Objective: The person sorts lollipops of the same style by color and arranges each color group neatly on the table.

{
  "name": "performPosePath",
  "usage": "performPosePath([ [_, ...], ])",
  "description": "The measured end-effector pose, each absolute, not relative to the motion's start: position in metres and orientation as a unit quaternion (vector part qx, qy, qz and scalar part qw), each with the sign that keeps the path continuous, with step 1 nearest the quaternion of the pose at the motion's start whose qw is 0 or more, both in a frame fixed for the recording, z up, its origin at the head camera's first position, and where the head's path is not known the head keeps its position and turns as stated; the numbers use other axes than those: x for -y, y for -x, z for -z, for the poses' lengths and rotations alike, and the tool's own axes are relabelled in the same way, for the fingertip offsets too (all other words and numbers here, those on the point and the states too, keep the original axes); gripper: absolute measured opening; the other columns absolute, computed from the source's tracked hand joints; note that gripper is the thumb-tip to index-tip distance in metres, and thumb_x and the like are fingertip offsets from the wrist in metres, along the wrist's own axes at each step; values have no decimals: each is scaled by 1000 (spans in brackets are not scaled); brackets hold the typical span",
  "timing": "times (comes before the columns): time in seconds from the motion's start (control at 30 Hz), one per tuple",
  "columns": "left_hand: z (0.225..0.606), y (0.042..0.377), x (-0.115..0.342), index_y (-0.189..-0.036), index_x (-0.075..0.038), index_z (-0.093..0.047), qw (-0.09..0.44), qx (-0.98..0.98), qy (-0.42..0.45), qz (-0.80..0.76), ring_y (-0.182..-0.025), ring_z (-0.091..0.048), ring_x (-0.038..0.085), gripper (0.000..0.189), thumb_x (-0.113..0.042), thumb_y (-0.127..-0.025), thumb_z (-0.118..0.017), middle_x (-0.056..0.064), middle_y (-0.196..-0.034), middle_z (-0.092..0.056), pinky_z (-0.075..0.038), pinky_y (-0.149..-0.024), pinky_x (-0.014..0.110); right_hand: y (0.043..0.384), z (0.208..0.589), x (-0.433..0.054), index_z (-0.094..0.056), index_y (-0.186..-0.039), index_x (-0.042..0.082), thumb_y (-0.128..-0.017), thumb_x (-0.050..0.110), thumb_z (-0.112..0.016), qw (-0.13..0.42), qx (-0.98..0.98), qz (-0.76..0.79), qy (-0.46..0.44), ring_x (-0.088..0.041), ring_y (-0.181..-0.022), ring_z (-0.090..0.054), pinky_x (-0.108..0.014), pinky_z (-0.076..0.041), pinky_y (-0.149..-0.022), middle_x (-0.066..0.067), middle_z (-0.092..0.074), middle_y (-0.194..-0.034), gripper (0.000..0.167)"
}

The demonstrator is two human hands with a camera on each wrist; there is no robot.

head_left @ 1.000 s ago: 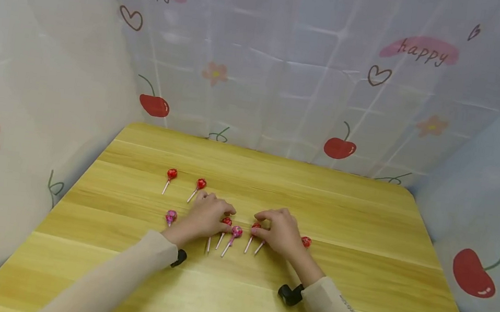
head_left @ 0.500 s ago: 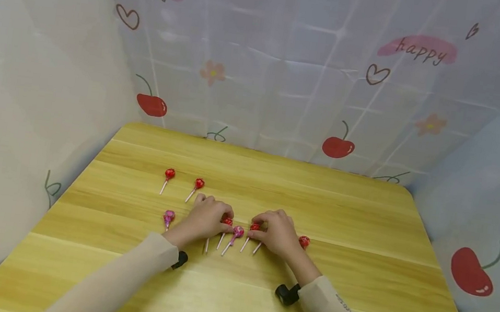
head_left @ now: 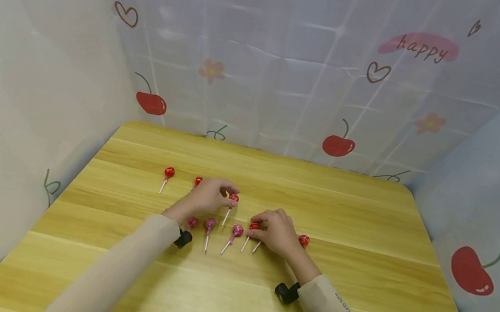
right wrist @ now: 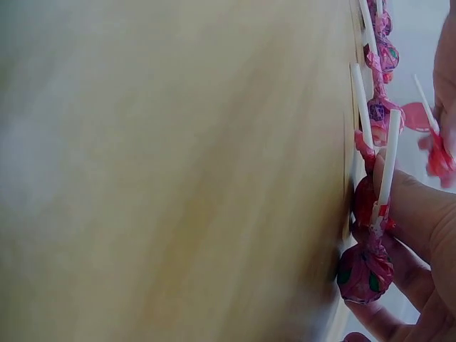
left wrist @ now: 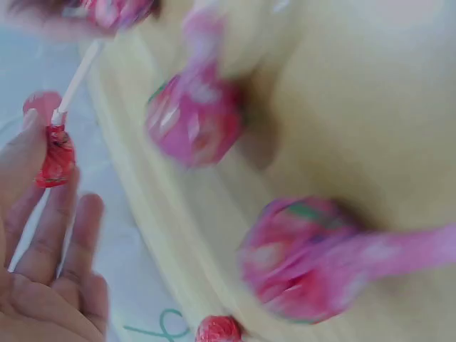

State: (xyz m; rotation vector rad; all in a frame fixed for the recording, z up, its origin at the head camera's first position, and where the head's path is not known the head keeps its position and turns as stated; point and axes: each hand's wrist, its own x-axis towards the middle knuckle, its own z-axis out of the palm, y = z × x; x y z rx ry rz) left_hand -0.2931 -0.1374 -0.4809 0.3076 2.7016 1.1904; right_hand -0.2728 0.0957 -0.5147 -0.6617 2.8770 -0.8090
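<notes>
In the head view my left hand [head_left: 214, 195] pinches a red-wrapped lollipop [head_left: 233, 197] by its head, with the white stick hanging down. The left wrist view shows this lollipop [left wrist: 57, 157] between thumb and fingers, raised off the table. My right hand [head_left: 280, 232] is low at the table, thumb and forefinger around the head of another red lollipop [head_left: 254, 226]. A second stick [head_left: 257, 246] pokes out beneath that hand; in the right wrist view it belongs to a pink lollipop [right wrist: 365, 274]. Between the hands lies a pink lollipop [head_left: 237, 231].
Two more pink lollipops [head_left: 210, 223] lie below the left hand, one partly behind the wrist camera [head_left: 183, 239]. Red lollipops [head_left: 169, 172] lie at the back left, one partly covered by the left hand. Another red one [head_left: 304, 240] sits beside the right wrist. Printed curtains [head_left: 278, 86] surround the wooden table [head_left: 343, 205].
My left hand has lifted a red lollipop from the row and carried it toward the back of the table, uncovering pink lollipops. The right hand stays almost in place.
</notes>
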Motion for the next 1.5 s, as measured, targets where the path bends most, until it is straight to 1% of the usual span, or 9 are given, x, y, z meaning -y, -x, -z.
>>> performPosePath([
  [0.03,479,297,138,-120,-16,-71,90,-900,-97,-416,-100,-62,19,34,-26,-89,-76,-2,-109,-69,-53,-83,38,273,515,-96,-79,-104,22,-78,39,-83,40,-939,265,215,-21,-99,-55,-47,-42,-92,4,-75,-107,32],
  [0.2,475,316,138,-123,-13,-69,82,-885,-77,-451,-107,-61,22,37,-25,-89,-76,0,-114,-69,-52,-90,40,273,518,-98,-79,-104,23,-78,40,-83,38,-939,268,214,-21,-100,-55,-46,-41,-91,6,-75,-107,31],
  [0.4,478,330,138,-123,-15,-70,73,-893,-73,-439,-106,-61,21,36,-28,-89,-75,0,-118,-70,-53,-87,39,272,516,-97,-79,-103,23,-78,40,-83,36,-937,274,212,-21,-100,-55,-45,-41,-91,5,-75,-107,31],
  [0.6,483,336,141,-122,-13,-70,69,-888,-74,-449,-103,-61,22,36,-25,-89,-76,2,-118,-70,-52,-86,38,272,515,-98,-79,-105,21,-78,38,-83,31,-936,275,216,-22,-101,-55,-46,-42,-93,2,-76,-108,32],
  [0.77,490,335,141,-118,-11,-72,75,-885,-89,-450,-102,-63,21,32,-24,-89,-76,3,-114,-72,-52,-89,38,272,515,-98,-78,-106,21,-80,37,-83,36,-938,268,219,-23,-102,-56,-47,-42,-94,2,-75,-108,31],
  [0.97,496,337,139,-113,-9,-73,79,-893,-93,-433,-94,-63,20,27,-19,-88,-77,4,-104,-72,-52,-83,36,272,516,-100,-78,-106,21,-79,38,-83,31,-938,262,226,-21,-99,-56,-44,-43,-92,5,-76,-105,32],
  [1.1,499,340,138,-107,-8,-74,77,-908,-104,-398,-91,-64,20,23,-16,-86,-78,6,-99,-72,-53,-84,37,273,517,-99,-78,-107,21,-79,38,-83,26,-938,264,225,-20,-97,-56,-43,-44,-89,4,-76,-104,33],
  [1.3,504,343,135,-100,-11,-74,83,-922,-94,-366,-94,-64,18,17,-19,-85,-79,3,-98,-73,-52,-88,36,273,515,-97,-78,-108,21,-81,37,-82,35,-940,256,223,-20,-98,-55,-43,-43,-89,4,-75,-107,32],
  [1.5,504,343,132,-95,-12,-73,83,-927,-99,-353,-86,-62,17,15,-22,-85,-80,3,-93,-71,-51,-81,35,272,515,-98,-78,-107,20,-81,36,-82,37,-941,252,221,-20,-98,-55,-43,-42,-89,4,-75,-106,31],
])
